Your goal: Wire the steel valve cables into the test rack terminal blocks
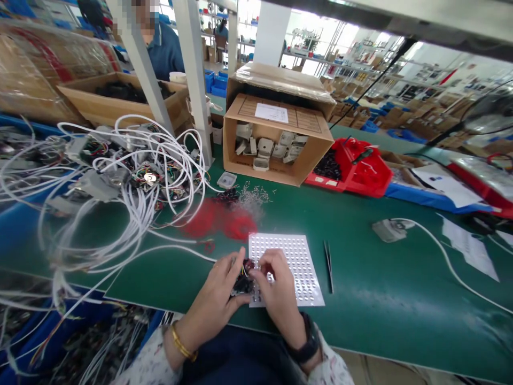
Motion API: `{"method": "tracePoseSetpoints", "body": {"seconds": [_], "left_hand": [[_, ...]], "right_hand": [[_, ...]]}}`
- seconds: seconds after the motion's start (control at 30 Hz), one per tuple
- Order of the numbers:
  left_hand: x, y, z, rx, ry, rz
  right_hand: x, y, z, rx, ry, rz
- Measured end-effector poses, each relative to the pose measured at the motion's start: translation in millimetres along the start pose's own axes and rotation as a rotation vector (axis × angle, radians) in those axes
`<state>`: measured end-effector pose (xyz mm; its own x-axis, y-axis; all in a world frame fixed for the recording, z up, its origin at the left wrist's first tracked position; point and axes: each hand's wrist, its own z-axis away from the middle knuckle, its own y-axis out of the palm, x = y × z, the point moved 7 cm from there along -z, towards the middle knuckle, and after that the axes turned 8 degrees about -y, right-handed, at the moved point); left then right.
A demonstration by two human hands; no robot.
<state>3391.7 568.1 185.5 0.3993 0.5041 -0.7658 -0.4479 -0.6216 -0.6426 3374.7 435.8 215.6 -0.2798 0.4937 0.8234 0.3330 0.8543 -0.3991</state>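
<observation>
My left hand (218, 293) is wrapped round a small dark assembly (241, 283) with thin coloured wires, from which a white cable (180, 247) runs off to the left. Thumb and fingertips of my right hand (276, 278) are pinched together at the right side of that assembly; what they hold, if anything, is too small to make out. Under my right hand lies a white sheet (310, 267) with rows of small shiny round pieces. Tweezers (328, 267) rest on the green table just right of the sheet.
White cables with grey housings (104, 182) are heaped at the left. Red rings (218, 219) and small pins (254, 195) lie ahead. A cardboard box (276, 125) of grey covers, red bins (352, 166) and a grey cabled unit (388, 230) stand beyond. Across the table is a person (164, 51).
</observation>
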Motion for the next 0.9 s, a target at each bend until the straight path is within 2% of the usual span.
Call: {"method": "tracePoseSetpoints", "body": {"seconds": [0.03, 0.1, 0.17, 0.37, 0.43, 0.53, 0.67, 0.77, 0.9], "left_hand": [[-3.4, 0.4, -2.1, -0.011, -0.003, 0.014], [-6.7, 1.5, -5.7, -0.043, -0.037, 0.059], [-5.9, 3.6, -7.8, -0.071, -0.098, 0.102], [-0.2, 5.3, -9.4, -0.110, -0.200, 0.114], [0.0, 4.5, -10.1, -0.103, -0.195, 0.106], [-2.1, 3.7, -11.3, -0.108, -0.167, 0.086], [-3.8, 3.8, -11.9, -0.162, -0.161, 0.073], [-4.5, 3.9, -11.7, -0.190, -0.162, 0.065], [-7.8, 4.0, -12.7, -0.151, -0.127, 0.062]], "right_hand": [[7.0, -1.6, 5.6, -0.007, -0.049, 0.030], [18.7, 2.3, 16.2, 0.060, -0.125, 0.066], [24.0, 4.8, 24.6, 0.075, -0.145, 0.091], [21.3, 1.0, 34.9, -0.092, -0.084, 0.098], [17.6, 1.7, 33.8, -0.083, -0.027, 0.080], [15.9, 6.3, 33.4, 0.001, 0.002, 0.103], [22.0, 5.8, 45.3, -0.009, -0.070, 0.177], [27.2, 3.0, 52.8, -0.011, -0.125, 0.109], [20.0, -5.7, 36.0, 0.035, -0.010, 0.114]]}}
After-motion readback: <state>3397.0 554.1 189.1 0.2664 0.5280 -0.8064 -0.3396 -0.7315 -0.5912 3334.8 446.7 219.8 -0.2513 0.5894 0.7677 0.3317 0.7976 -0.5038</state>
